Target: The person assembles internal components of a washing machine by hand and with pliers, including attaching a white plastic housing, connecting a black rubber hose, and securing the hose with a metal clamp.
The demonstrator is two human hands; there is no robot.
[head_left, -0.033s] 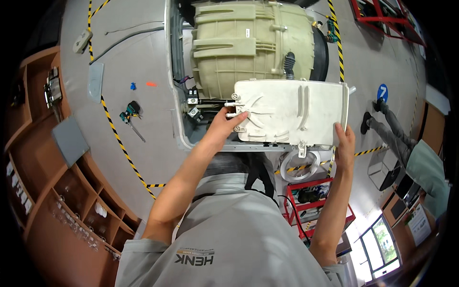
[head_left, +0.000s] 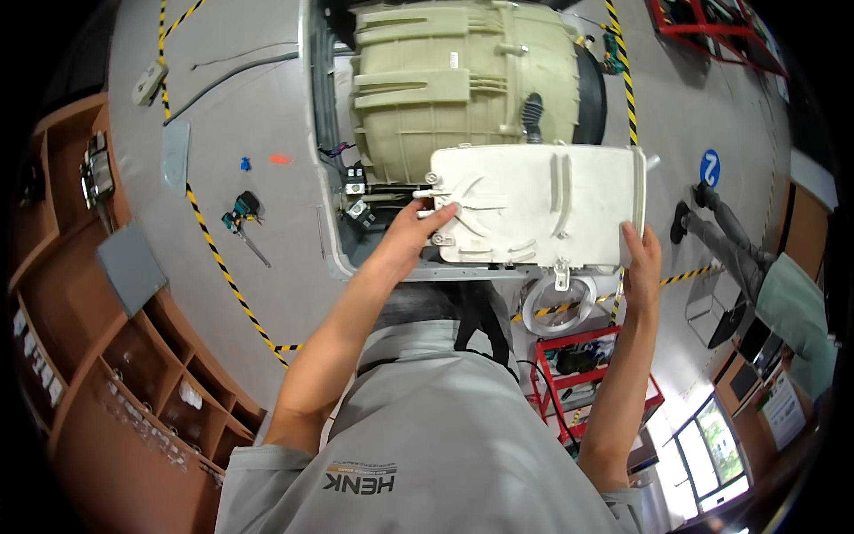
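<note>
A white plastic detergent dispenser housing (head_left: 520,205) lies level between my hands, over the near edge of an opened washing machine. My left hand (head_left: 416,230) grips its left end, thumb on top beside two short inlet nozzles, with the other fingers partly hidden underneath. My right hand (head_left: 642,258) holds its right near corner, thumb along the edge. Behind the housing is the pale green-yellow washing machine tub (head_left: 427,98) with a black ribbed hose (head_left: 532,114). Inlet valves (head_left: 358,187) sit in the grey metal cabinet (head_left: 318,178), left of the housing.
A cordless drill (head_left: 242,214) and a blue clip-like part (head_left: 245,164) lie on the floor at left, near wooden shelves (head_left: 133,392). A white ring (head_left: 534,311) and a red tool cart (head_left: 544,378) stand near my right arm. Another person (head_left: 787,289) is at far right.
</note>
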